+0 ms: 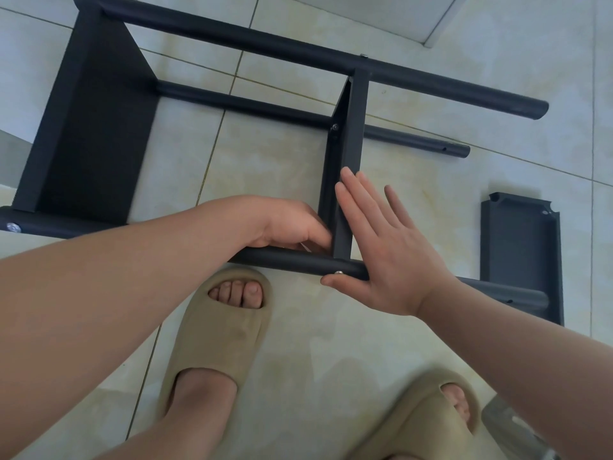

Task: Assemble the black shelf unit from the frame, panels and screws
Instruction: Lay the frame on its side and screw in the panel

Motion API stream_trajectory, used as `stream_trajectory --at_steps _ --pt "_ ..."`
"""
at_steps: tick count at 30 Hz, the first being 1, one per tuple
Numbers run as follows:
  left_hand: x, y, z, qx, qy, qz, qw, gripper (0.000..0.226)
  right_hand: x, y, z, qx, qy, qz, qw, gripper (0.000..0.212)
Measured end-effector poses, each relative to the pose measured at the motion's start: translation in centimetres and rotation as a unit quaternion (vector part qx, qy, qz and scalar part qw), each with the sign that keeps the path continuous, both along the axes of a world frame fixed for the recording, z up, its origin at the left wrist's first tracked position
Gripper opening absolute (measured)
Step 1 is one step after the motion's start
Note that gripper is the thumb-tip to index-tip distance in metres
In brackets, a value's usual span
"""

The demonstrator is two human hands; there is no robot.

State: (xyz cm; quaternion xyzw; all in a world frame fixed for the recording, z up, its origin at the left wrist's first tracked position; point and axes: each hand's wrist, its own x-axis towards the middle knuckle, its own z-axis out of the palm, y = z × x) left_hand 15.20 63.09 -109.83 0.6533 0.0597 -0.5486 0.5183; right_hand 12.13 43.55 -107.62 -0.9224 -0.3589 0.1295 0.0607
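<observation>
The black shelf frame (265, 44) lies on its side on the tiled floor, four round tubes joined by a wide panel (96, 127) at the left and a narrower middle panel (351, 134). My right hand (381, 250) lies flat with straight fingers against the right face of the middle panel, its thumb under a silver screw (338, 272) in the near tube (298, 262). My left hand (292, 227) curls its fingers at the inner corner where that panel meets the near tube, pinching something thin and pale that I cannot identify. A loose black panel (520, 250) lies at the right.
My two feet in beige slides (219, 330) stand just in front of the near tube. A white edge (431, 21) sits at the top right. A shiny clear object (510, 426) shows at the bottom right corner. Screw heads show at the frame's left end (13, 228).
</observation>
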Motion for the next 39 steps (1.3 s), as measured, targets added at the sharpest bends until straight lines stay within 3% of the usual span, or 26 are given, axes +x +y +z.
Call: stream_trajectory --at_steps 10,16,23,31,39 --pt "0.0 0.3 -0.4 -0.017 0.008 -0.002 1.000 0.014 -0.1 -0.2 -0.3 0.012 -0.041 0.036 0.998 0.099" --pt "0.1 0.5 -0.6 -0.042 0.034 0.016 0.998 0.023 0.0 -0.2 -0.4 0.023 -0.032 0.033 0.999 0.099" --pt "0.1 0.3 -0.7 -0.034 0.009 0.008 0.999 0.013 0.0 -0.2 -0.5 0.032 -0.020 0.038 0.999 0.098" --pt "0.1 0.7 -0.9 -0.046 0.024 0.016 0.999 0.026 0.0 -0.2 -0.5 0.034 -0.027 0.036 0.998 0.098" --pt "0.2 0.4 -1.0 -0.039 0.023 0.005 0.999 0.018 0.0 -0.2 -0.4 0.030 -0.027 0.033 0.999 0.098"
